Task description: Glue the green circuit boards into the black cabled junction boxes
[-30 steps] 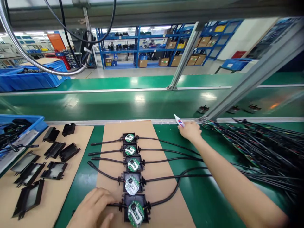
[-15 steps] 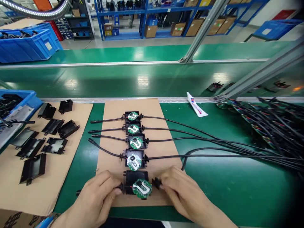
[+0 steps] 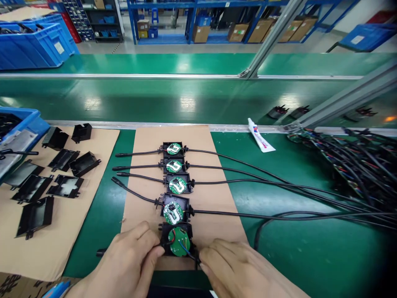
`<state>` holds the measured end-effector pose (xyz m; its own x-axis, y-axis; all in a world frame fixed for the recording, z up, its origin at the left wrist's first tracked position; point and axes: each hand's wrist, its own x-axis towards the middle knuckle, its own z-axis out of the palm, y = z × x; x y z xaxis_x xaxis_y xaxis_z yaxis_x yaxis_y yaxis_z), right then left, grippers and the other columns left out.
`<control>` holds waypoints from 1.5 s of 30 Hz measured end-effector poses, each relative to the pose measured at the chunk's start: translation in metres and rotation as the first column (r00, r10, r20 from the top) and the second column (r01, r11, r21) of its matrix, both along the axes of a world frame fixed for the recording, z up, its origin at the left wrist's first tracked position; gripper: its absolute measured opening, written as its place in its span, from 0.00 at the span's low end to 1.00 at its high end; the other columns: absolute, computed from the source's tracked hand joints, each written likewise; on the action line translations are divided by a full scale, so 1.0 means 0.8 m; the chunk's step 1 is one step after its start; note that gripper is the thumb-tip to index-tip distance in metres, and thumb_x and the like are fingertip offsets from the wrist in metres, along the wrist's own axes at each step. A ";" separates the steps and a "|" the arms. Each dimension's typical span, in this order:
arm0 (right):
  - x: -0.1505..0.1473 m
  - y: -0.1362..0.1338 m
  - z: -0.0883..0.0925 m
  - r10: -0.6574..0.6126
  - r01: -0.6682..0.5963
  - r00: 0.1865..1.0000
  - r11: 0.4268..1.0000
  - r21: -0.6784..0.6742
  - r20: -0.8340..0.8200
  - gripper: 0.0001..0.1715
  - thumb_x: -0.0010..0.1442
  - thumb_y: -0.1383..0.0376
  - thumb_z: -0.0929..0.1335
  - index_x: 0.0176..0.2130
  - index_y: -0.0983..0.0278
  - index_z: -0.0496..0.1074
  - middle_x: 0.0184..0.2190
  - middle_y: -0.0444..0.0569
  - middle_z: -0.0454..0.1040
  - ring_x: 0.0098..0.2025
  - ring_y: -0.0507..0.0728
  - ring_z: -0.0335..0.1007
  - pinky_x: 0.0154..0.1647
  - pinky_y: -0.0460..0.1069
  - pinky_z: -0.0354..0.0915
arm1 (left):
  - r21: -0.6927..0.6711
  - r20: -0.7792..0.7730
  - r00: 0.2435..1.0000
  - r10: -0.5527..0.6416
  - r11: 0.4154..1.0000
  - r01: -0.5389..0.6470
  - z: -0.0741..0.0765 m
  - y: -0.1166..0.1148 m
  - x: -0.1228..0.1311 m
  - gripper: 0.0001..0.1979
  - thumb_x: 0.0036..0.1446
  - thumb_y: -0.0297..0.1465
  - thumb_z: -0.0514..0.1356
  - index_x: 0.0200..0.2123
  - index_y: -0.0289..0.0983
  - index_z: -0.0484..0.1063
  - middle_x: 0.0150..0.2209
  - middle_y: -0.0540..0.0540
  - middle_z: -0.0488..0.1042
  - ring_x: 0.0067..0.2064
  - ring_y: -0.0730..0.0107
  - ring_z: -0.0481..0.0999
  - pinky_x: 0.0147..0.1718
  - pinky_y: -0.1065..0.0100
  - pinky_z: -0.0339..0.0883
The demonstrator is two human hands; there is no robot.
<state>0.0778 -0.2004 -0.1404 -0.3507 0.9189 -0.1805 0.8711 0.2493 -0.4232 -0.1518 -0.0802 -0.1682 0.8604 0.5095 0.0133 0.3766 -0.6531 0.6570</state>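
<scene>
Several black housings with round green circuit boards and black cables lie in a column on a cardboard sheet point(image 3: 201, 142). The nearest housing point(image 3: 177, 240) sits between my hands, its green board tilted up with thin wires showing. My left hand point(image 3: 132, 258) pinches its left cable stub with thumb and fingers. On the other side, my right hand point(image 3: 235, 267) grips the right cable fitting. The cables point(image 3: 279, 194) run off to the right.
Black plastic lids point(image 3: 62, 174) are spread on a cardboard sheet at left, beside a blue bin point(image 3: 26, 122). A white tube point(image 3: 259, 138) lies near the conveyor edge. A tangled pile of cabled boards point(image 3: 350, 161) fills the right. A green conveyor belt point(image 3: 186, 99) runs behind.
My right hand came back from the white tube at the far edge to the nearest housing. The round board in it has been turned over, from its white-marked face to plain green.
</scene>
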 end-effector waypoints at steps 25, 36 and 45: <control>-0.040 0.030 -0.007 -0.052 0.022 0.977 0.989 0.144 0.208 0.24 0.46 0.74 0.64 0.45 0.68 0.74 0.23 0.47 0.74 0.20 0.55 0.65 0.21 0.52 0.45 | 0.458 -0.105 0.982 -0.155 0.869 0.186 -0.006 0.014 0.007 0.13 0.57 0.19 0.49 0.42 0.32 0.69 0.28 0.46 0.74 0.26 0.65 0.72 0.24 0.66 0.70; -0.045 0.039 -0.007 -0.010 0.022 0.978 0.998 -0.053 0.209 0.29 0.55 0.70 0.63 0.55 0.72 0.69 0.29 0.51 0.77 0.27 0.57 0.72 0.21 0.53 0.44 | 0.530 -0.138 0.986 -0.091 0.834 0.151 -0.006 0.002 -0.002 0.19 0.56 0.19 0.50 0.49 0.31 0.70 0.42 0.42 0.76 0.40 0.62 0.75 0.40 0.62 0.73; -0.019 0.023 0.004 -0.313 0.283 0.945 0.928 -0.243 -0.097 0.11 0.58 0.71 0.60 0.41 0.61 0.65 0.34 0.46 0.73 0.35 0.57 0.70 0.33 0.50 0.60 | 0.476 -0.083 0.923 -0.375 0.799 0.367 -0.022 0.002 0.006 0.17 0.63 0.21 0.47 0.50 0.32 0.70 0.53 0.43 0.72 0.54 0.62 0.68 0.53 0.62 0.64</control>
